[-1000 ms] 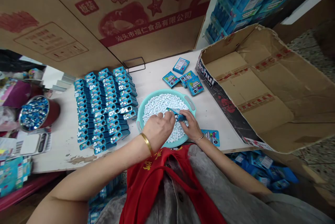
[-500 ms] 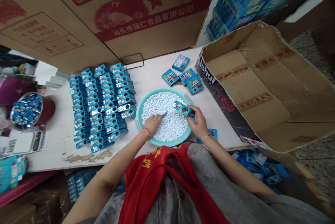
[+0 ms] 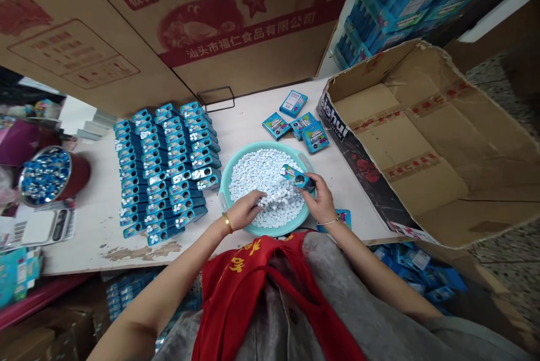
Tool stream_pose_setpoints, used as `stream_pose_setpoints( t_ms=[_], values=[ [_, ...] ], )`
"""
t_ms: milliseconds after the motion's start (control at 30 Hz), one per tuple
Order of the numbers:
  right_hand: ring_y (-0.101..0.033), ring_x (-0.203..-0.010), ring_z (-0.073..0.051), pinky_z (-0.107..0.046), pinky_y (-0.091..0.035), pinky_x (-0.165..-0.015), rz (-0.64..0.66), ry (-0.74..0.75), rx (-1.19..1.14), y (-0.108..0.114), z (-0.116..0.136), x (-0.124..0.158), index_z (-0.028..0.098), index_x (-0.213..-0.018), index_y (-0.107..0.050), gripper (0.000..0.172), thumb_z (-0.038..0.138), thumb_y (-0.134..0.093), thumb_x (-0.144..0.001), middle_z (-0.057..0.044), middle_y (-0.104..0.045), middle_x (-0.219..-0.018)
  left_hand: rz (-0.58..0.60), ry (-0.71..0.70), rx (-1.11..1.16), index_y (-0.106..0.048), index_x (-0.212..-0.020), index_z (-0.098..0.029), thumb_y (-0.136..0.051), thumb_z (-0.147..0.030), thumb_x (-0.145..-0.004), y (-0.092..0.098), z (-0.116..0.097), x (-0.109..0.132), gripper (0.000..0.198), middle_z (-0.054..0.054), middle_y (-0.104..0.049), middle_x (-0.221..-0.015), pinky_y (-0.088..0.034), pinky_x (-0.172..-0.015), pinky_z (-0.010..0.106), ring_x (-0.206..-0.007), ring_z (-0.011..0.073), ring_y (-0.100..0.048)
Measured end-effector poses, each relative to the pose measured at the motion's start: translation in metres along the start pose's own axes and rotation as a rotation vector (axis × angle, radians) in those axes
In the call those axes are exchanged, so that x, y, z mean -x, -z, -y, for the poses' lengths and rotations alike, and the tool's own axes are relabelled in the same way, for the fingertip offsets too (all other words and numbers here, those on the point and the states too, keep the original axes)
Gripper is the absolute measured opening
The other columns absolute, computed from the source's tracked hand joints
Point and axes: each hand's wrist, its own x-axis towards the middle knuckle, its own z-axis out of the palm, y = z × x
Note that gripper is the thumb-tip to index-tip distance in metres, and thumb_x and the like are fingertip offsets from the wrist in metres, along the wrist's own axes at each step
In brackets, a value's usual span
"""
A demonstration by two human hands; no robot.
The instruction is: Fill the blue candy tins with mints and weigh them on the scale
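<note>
A teal round basin [image 3: 231, 220] full of small white candies [image 3: 261, 172] stands on the white table in front of me. My left hand [image 3: 244, 209] lies in the candies at the basin's near side with its fingers curled over a few of them. My right hand [image 3: 320, 199] holds a small blue candy box [image 3: 297, 176] over the basin's right side. Rows of the same small blue boxes [image 3: 164, 167] lie packed together on the table just left of the basin.
Three flat blue packets [image 3: 301, 125] lie behind the basin. A big open cardboard carton [image 3: 426, 136] leans at the right. A red tub of blue pieces [image 3: 46, 176] and a small scale [image 3: 40, 226] sit at the far left. A large printed carton wall stands behind.
My left hand let go of the box and dropped into the candies, then curled over some near the front. My right hand lifted the box toward the basin's right side.
</note>
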Motion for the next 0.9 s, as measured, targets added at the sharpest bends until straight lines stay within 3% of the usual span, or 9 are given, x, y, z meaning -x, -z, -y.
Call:
stream_pose_setpoints(
  t_ms=[133, 267, 433, 600, 700, 800, 833, 900],
  values=[
    [-0.056, -0.11, -0.026, -0.046, -0.046, -0.097, 0.055, 0.066, 0.006, -0.004, 0.002, 0.001, 0.023, -0.118, -0.051, 0.036, 0.018, -0.051, -0.082, -0.01, -0.059, -0.115, -0.009, -0.04, -0.118, -0.047, -0.119, -0.016, -0.043, -0.024, -0.093, 0.045, -0.031, 0.004, 0.028, 0.012, -0.059, -0.112, -0.047, -0.091, 0.036, -0.104, 0.0211, -0.057],
    [-0.054, -0.114, -0.026, -0.05, -0.043, -0.102, 0.095, 0.156, 0.005, -0.011, 0.004, 0.006, 0.023, -0.12, -0.05, 0.04, 0.013, -0.049, -0.081, -0.011, -0.058, -0.118, 0.124, 0.046, -0.353, -0.05, -0.114, -0.016, -0.044, -0.015, -0.089, 0.07, -0.069, -0.007, 0.026, 0.011, -0.061, -0.111, -0.048, -0.089, 0.036, -0.102, 0.022, -0.059],
    [-0.053, -0.117, -0.026, -0.053, -0.039, -0.106, 0.123, 0.174, -0.009, -0.017, 0.007, 0.012, 0.024, -0.121, -0.049, 0.042, 0.012, -0.048, -0.081, -0.011, -0.057, -0.12, 0.261, 0.219, -0.66, -0.044, -0.124, -0.013, -0.043, -0.006, -0.086, 0.074, -0.122, -0.022, 0.039, 0.013, -0.063, -0.106, -0.052, -0.075, 0.035, -0.096, 0.024, -0.063],
    [-0.053, -0.116, -0.025, -0.054, -0.036, -0.109, 0.149, 0.184, -0.037, -0.019, 0.01, 0.015, 0.024, -0.121, -0.049, 0.041, 0.013, -0.048, -0.082, -0.01, -0.059, -0.119, 0.261, 0.197, -0.86, -0.04, -0.131, -0.009, -0.034, -0.005, -0.091, 0.066, -0.16, -0.022, 0.04, 0.015, -0.062, -0.101, -0.053, -0.07, 0.033, -0.092, 0.0233, -0.064],
    [-0.054, -0.116, -0.025, -0.051, -0.038, -0.107, 0.148, 0.163, -0.069, -0.018, 0.011, 0.016, 0.024, -0.121, -0.05, 0.039, 0.014, -0.049, -0.083, -0.01, -0.058, -0.119, 0.258, 0.152, -0.894, -0.052, -0.114, -0.011, -0.035, -0.006, -0.091, 0.074, -0.165, -0.015, 0.029, 0.012, -0.061, -0.097, -0.052, -0.068, 0.031, -0.089, 0.022, -0.063],
    [-0.055, -0.114, -0.024, -0.046, -0.044, -0.102, 0.143, 0.145, -0.12, -0.014, 0.018, 0.018, 0.024, -0.119, -0.05, 0.035, 0.018, -0.051, -0.085, -0.01, -0.059, -0.117, 0.162, 0.082, -0.8, -0.054, -0.103, -0.014, -0.044, -0.012, -0.089, 0.087, -0.148, -0.008, 0.018, 0.01, -0.059, -0.099, -0.052, -0.069, 0.031, -0.087, 0.0212, -0.062],
    [-0.056, -0.113, -0.023, -0.045, -0.045, -0.1, 0.147, 0.139, -0.139, -0.013, 0.022, 0.018, 0.024, -0.119, -0.05, 0.034, 0.02, -0.053, -0.085, -0.01, -0.06, -0.116, 0.111, 0.035, -0.732, -0.053, -0.107, -0.015, -0.049, -0.018, -0.089, 0.089, -0.137, -0.008, 0.019, 0.01, -0.057, -0.106, -0.052, -0.07, 0.032, -0.09, 0.0216, -0.062],
    [-0.058, -0.11, -0.023, -0.041, -0.048, -0.096, 0.166, 0.125, -0.168, -0.012, 0.032, 0.02, 0.025, -0.12, -0.049, 0.035, 0.023, -0.055, -0.085, -0.009, -0.061, -0.115, 0.025, -0.073, -0.585, -0.045, -0.121, -0.016, -0.058, -0.033, -0.085, 0.086, -0.113, -0.011, 0.042, 0.013, -0.05, -0.123, -0.052, -0.075, 0.033, -0.1, 0.0236, -0.059]
  ],
)
